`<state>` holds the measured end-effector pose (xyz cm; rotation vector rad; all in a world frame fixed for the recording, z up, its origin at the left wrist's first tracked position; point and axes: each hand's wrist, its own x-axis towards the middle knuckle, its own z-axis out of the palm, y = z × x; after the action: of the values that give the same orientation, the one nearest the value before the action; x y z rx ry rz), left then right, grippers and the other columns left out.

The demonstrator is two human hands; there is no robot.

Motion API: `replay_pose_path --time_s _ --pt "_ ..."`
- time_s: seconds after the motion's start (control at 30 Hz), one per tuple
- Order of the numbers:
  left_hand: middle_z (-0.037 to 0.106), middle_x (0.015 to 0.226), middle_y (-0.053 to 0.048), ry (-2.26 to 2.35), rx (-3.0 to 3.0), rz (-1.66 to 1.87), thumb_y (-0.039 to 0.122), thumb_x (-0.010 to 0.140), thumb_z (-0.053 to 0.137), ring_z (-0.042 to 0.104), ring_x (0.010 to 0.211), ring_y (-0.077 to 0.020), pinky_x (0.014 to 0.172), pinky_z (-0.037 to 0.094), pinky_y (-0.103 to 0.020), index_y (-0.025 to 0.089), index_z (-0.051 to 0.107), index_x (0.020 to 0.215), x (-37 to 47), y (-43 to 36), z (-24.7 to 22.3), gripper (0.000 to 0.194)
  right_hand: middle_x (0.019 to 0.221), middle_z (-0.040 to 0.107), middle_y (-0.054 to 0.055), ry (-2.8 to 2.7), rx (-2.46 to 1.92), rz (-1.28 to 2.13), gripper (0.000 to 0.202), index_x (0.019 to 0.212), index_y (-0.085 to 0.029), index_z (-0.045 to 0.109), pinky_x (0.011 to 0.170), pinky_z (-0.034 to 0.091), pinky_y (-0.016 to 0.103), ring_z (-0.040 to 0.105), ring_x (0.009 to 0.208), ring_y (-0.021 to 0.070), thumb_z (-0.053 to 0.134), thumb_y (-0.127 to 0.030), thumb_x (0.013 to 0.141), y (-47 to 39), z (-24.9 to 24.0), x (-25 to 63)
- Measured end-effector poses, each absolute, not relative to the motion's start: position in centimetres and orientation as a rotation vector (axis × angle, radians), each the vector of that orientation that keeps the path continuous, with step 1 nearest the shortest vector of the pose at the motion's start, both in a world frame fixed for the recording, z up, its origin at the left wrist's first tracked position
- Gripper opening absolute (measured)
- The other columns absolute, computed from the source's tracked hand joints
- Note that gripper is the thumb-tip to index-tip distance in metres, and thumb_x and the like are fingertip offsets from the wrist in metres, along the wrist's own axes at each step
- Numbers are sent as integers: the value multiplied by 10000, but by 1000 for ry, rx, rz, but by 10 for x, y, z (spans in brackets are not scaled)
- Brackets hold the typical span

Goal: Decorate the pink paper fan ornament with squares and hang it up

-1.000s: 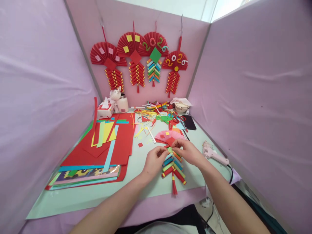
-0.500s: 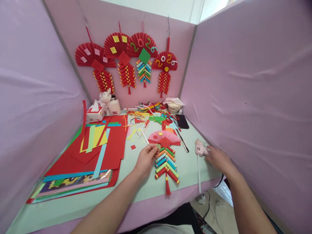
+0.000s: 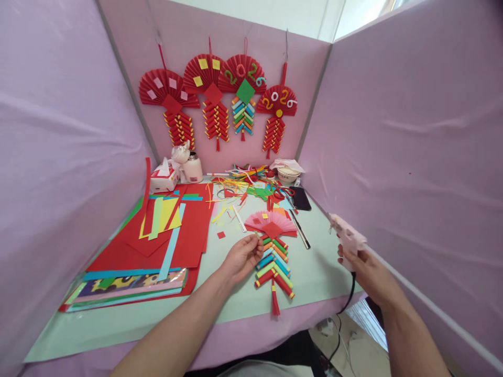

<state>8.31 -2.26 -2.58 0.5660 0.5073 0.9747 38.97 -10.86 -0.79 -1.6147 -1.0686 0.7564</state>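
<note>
My left hand [image 3: 244, 256] pinches a small green paper square [image 3: 257, 235], mostly covered by the fingertips. Close beside it on the table lies a paper firecracker ornament [image 3: 275, 259], with a pink fan [image 3: 271, 220] on top, a red diamond, coloured paper rolls and a red tassel. My right hand [image 3: 363, 269] is wrapped round the handle of a pink glue gun [image 3: 348, 234], held up off the table near the right wall. A long white glue stick [image 3: 416, 293] sticks out of its back, and its nozzle points left.
Red paper sheets [image 3: 192, 246] and coloured strips lie at left. Farther back are a tissue box [image 3: 164, 179], white jar [image 3: 193, 168], paper scraps, scissors [image 3: 280, 195], black phone [image 3: 302, 199] and bowl [image 3: 288, 174]. A pen [image 3: 301, 230] lies right of the fan. Finished ornaments [image 3: 245, 91] hang behind.
My right hand has taken the glue gun off the table and raised it, turning its nozzle left. My left hand stays by the ornament with the green square. The view has swung slightly left.
</note>
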Motion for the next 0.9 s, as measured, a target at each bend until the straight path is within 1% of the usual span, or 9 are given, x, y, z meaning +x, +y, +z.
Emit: replay_pose_path --time_s 0.07,0.13,0.23,0.33,0.5,0.67,0.9 --pt "536 731 -17 469 549 938 228 735 771 516 657 -67 619 447 -157 103 590 755 83 -25 -24 221 1040 662 84 -999 -1511 915 515 1112 -186 625 775 522 323 616 886 220 700 -521 728 -116 3 370" --pt "522 725 -15 436 538 903 207 739 764 501 641 -64 611 446 -157 102 585 752 83 -28 -22 207 1013 656 76 -1031 -1479 1003 500 1100 -182 627 771 506 312 603 837 195 700 -518 736 -121 9 351" --pt "495 718 -4 341 500 839 186 738 762 481 625 -60 608 446 -158 105 582 751 82 -30 -19 198 890 643 60 -1212 -1488 1055 428 1001 -167 654 754 482 307 582 796 185 640 -538 787 -128 14 323" --pt "473 716 6 234 459 797 196 745 758 469 621 -60 602 445 -156 109 586 769 81 -32 -17 194 786 611 42 -1394 -1497 1066 402 906 -167 657 717 468 297 557 782 187 589 -553 815 -132 22 297" --pt "437 674 28 203 426 772 173 712 782 449 594 -54 575 429 -140 119 577 747 79 -33 -14 215 747 577 18 -1585 -1493 1082 394 754 -179 608 668 451 262 522 731 160 502 -542 868 -136 34 276" --pt "471 665 31 281 449 731 192 615 855 457 593 -47 593 428 -137 117 599 767 77 -35 -17 307 753 591 19 -1673 -1520 1076 404 741 -177 613 667 450 260 536 751 169 479 -532 880 -137 35 272" --pt "469 611 30 293 480 706 223 621 854 448 560 -52 565 412 -157 110 609 740 76 -38 -16 294 749 600 27 -1705 -1583 1060 459 730 -183 628 708 470 276 545 763 189 451 -583 869 -139 43 267"
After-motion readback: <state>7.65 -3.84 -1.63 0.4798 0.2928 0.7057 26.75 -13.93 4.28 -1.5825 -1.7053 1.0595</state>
